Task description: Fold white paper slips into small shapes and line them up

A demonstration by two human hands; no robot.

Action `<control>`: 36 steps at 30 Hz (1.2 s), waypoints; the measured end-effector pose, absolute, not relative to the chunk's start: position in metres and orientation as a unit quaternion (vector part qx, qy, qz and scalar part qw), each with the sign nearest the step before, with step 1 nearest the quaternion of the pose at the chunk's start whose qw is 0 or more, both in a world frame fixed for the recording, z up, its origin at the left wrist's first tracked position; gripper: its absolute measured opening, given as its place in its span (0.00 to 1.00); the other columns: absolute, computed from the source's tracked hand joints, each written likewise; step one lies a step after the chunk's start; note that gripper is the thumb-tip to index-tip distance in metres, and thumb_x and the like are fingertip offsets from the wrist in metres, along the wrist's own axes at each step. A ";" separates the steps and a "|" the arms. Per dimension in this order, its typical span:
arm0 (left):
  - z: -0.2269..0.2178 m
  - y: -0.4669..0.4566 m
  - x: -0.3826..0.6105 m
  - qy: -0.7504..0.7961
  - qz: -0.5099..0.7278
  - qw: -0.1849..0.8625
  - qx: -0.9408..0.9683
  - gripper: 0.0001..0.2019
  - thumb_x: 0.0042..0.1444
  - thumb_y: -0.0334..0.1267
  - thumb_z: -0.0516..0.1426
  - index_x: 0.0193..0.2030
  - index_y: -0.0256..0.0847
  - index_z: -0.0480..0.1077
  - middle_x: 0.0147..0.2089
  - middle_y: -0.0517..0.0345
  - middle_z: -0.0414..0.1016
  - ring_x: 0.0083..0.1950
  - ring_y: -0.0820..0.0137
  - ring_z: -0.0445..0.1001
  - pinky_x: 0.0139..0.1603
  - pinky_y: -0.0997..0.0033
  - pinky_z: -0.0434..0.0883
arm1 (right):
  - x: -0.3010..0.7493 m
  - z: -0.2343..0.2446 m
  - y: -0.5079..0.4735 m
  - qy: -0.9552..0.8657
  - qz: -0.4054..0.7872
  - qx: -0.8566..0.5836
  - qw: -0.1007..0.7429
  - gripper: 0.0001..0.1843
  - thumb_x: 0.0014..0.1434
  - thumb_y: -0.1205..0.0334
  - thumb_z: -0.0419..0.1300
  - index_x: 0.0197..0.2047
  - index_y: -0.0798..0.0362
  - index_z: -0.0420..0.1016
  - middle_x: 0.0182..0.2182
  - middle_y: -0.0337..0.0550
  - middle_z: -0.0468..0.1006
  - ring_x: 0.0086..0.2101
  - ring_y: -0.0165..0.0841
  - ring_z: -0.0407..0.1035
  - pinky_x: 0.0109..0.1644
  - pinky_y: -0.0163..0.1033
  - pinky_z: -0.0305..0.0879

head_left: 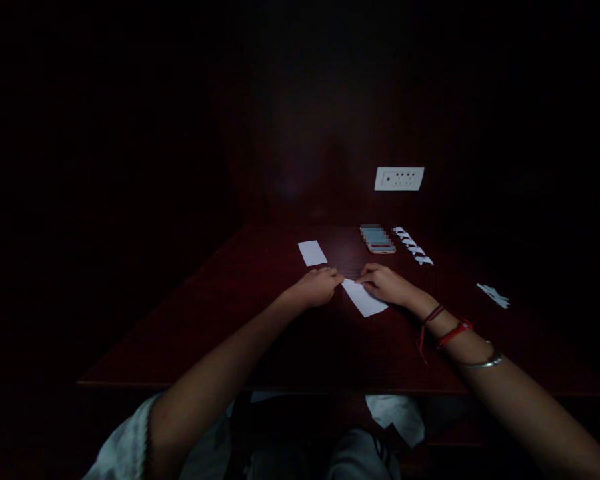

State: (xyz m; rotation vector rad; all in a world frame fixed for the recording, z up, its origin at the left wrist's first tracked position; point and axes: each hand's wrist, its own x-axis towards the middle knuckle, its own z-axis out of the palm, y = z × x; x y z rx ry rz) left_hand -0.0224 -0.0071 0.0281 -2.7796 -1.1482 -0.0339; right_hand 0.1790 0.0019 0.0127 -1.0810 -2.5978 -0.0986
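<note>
Paper strip (367, 303), white, flat on table (280, 347), long axis 5 to 11 o'clock; left hand (316, 288) and right hand (386, 283), fingers curled, pinch its far end from 9 and 3 o'clock, equally near.

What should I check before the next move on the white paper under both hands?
1. The left hand touches the white paper at its far end: ok.
2. The right hand touches the same end: ok.
3. Paper lies on the table, inside its edges: ok.
4. Paper's edges lined up under the fingers: cannot tell, hidden and dark.
5. The spare sheet lies apart from both hands: ok.
6. The phone and the row of folded pieces lie apart from the paper: ok.
</note>
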 end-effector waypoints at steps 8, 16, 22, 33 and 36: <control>0.024 -0.006 -0.023 -0.383 -0.027 0.071 -0.921 0.17 0.52 0.30 0.44 0.49 0.45 0.57 0.47 0.54 0.58 0.47 0.66 0.59 0.45 0.68 0.57 | 0.193 0.024 0.002 -0.919 -0.022 -0.373 0.124 0.13 0.47 0.71 0.50 0.32 0.52 0.74 0.33 0.42 0.69 0.35 0.29 0.63 0.41 0.33 0.57; 0.014 -0.002 -0.012 -0.442 -0.118 0.041 -0.888 0.12 0.53 0.42 0.45 0.41 0.42 0.63 0.41 0.56 0.62 0.44 0.67 0.61 0.46 0.67 0.57 | 0.190 0.032 -0.006 -0.903 -0.030 -0.400 0.152 0.13 0.49 0.67 0.50 0.36 0.54 0.71 0.36 0.44 0.67 0.38 0.31 0.61 0.43 0.35 0.55; 0.013 0.004 -0.008 -0.500 -0.151 -0.086 -0.848 0.07 0.47 0.38 0.51 0.34 0.43 0.66 0.33 0.61 0.66 0.39 0.71 0.64 0.39 0.72 0.61 | 0.181 0.018 -0.002 -0.899 -0.012 -0.417 0.134 0.15 0.52 0.59 0.49 0.41 0.54 0.67 0.37 0.45 0.65 0.40 0.32 0.59 0.42 0.37 0.54; 0.004 0.004 -0.005 -0.485 -0.220 -0.059 -0.844 0.07 0.46 0.37 0.53 0.34 0.44 0.67 0.38 0.59 0.63 0.44 0.68 0.60 0.45 0.68 0.59 | 0.174 0.011 0.003 -0.884 0.033 -0.432 0.176 0.08 0.51 0.62 0.51 0.28 0.56 0.67 0.30 0.44 0.65 0.35 0.30 0.59 0.39 0.35 0.54; 0.003 0.008 -0.005 -0.461 -0.224 -0.073 -0.856 0.06 0.45 0.38 0.53 0.31 0.43 0.68 0.38 0.59 0.63 0.44 0.68 0.60 0.45 0.68 0.59 | 0.175 0.008 0.006 -0.869 0.045 -0.455 0.190 0.08 0.49 0.60 0.53 0.29 0.56 0.68 0.30 0.44 0.64 0.35 0.31 0.59 0.39 0.36 0.54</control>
